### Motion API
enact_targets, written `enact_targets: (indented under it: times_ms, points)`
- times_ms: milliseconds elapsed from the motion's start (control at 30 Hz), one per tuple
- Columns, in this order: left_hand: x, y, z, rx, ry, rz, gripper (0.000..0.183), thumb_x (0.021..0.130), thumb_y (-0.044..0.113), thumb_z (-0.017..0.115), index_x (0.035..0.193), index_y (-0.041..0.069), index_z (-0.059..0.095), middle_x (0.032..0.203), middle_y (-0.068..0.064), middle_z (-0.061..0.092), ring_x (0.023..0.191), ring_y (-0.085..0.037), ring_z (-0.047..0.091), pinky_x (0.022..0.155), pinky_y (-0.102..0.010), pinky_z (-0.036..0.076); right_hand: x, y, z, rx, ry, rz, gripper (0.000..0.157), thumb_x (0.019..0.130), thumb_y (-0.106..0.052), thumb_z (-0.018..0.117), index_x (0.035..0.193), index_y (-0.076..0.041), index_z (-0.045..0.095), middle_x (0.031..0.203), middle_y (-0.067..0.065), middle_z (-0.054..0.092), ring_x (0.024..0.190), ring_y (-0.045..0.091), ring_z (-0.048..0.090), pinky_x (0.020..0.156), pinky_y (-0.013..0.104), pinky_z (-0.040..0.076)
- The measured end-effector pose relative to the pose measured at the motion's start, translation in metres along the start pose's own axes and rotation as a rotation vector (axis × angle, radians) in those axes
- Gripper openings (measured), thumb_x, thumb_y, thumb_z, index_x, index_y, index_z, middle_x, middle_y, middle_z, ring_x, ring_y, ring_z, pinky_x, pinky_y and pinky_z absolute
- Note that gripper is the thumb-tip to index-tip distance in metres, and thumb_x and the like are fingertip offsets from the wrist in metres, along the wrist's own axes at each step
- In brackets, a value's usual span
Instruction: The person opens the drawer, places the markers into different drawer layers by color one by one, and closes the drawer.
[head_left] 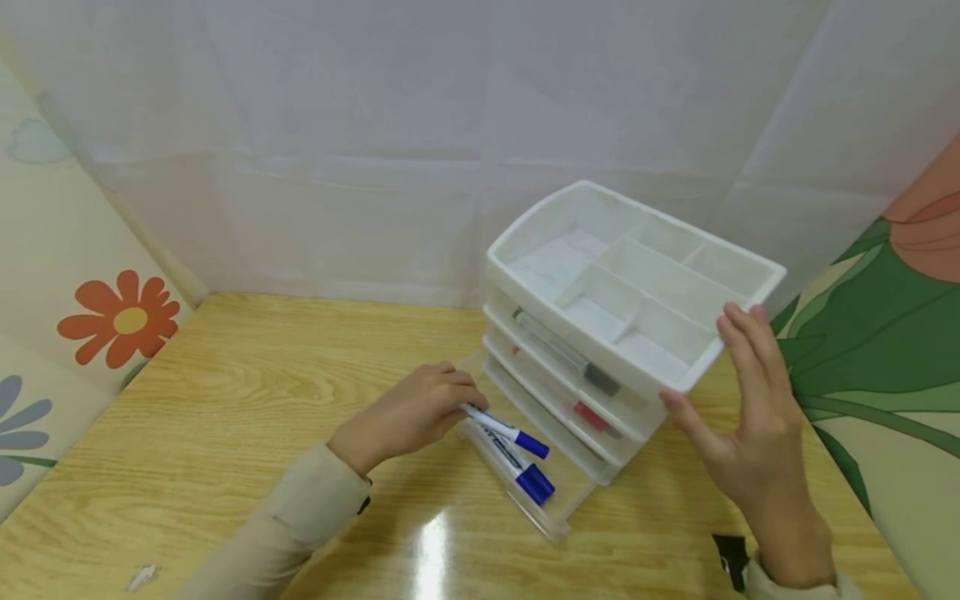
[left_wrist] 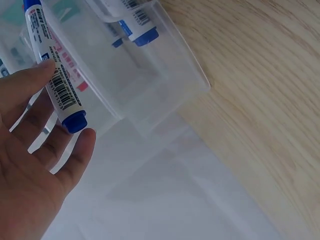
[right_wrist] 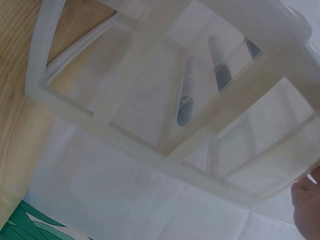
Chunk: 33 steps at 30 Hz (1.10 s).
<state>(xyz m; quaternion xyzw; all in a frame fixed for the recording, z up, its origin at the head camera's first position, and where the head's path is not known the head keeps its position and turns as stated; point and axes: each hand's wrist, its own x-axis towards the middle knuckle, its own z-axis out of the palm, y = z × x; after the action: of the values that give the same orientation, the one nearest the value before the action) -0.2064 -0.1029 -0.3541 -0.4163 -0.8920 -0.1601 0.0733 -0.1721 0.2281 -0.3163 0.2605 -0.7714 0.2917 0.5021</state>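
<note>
My left hand (head_left: 423, 412) pinches a white marker with a blue cap (head_left: 508, 430) over the pulled-out bottom drawer (head_left: 523, 507). In the left wrist view, the thumb lies across the marker (left_wrist: 64, 85), with fingers behind it. More blue-capped markers (head_left: 534, 483) lie in that clear drawer, below the held one. The drawer belongs to a white plastic organizer (head_left: 577, 335) with a divided top tray. My right hand (head_left: 757, 417) touches the tray's right end, thumb at the front corner and fingers spread along the rim. Only its fingertips show in the right wrist view.
Through the upper drawers show a dark-capped marker (head_left: 602, 379) and a red-capped marker (head_left: 589, 416). A white sheet (head_left: 337, 150) hangs behind the wooden table (head_left: 262, 392). Flower-printed panels (head_left: 127, 321) stand at both sides. A black patch (head_left: 730, 557) lies near the right sleeve.
</note>
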Motion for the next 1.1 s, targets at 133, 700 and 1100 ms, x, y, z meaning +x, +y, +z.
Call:
enact_targets:
  times_ms: [133, 700, 1100]
  points:
    - [0.007, 0.002, 0.006, 0.019, -0.021, 0.011, 0.02, 0.089, 0.008, 0.072, 0.108, 0.016, 0.075, 0.108, 0.004, 0.072, 0.103, -0.017, 0.062, 0.09, -0.036, 0.052, 0.0, -0.001, 0.0, -0.002, -0.002, 0.002, 0.081, 0.092, -0.055, 0.063, 0.13, 0.015, 0.054, 0.137, 0.032, 0.053, 0.14, 0.046, 0.04, 0.122, 0.036, 0.03]
    - [0.025, 0.008, 0.026, 0.095, -0.056, 0.036, 0.024, 0.087, 0.009, 0.074, 0.107, 0.021, 0.074, 0.116, 0.005, 0.072, 0.116, -0.02, 0.06, 0.1, -0.04, 0.05, 0.001, -0.001, 0.0, 0.006, 0.008, -0.013, 0.08, 0.092, -0.054, 0.064, 0.129, 0.016, 0.054, 0.136, 0.032, 0.053, 0.14, 0.046, 0.04, 0.122, 0.036, 0.03]
    - [0.034, 0.01, 0.044, 0.149, -0.079, 0.061, 0.033, 0.08, 0.008, 0.079, 0.109, 0.022, 0.075, 0.117, 0.006, 0.072, 0.114, -0.018, 0.062, 0.106, -0.038, 0.047, 0.001, -0.001, -0.001, 0.006, 0.008, -0.01, 0.08, 0.092, -0.054, 0.064, 0.129, 0.016, 0.054, 0.136, 0.032, 0.053, 0.14, 0.046, 0.04, 0.122, 0.037, 0.03]
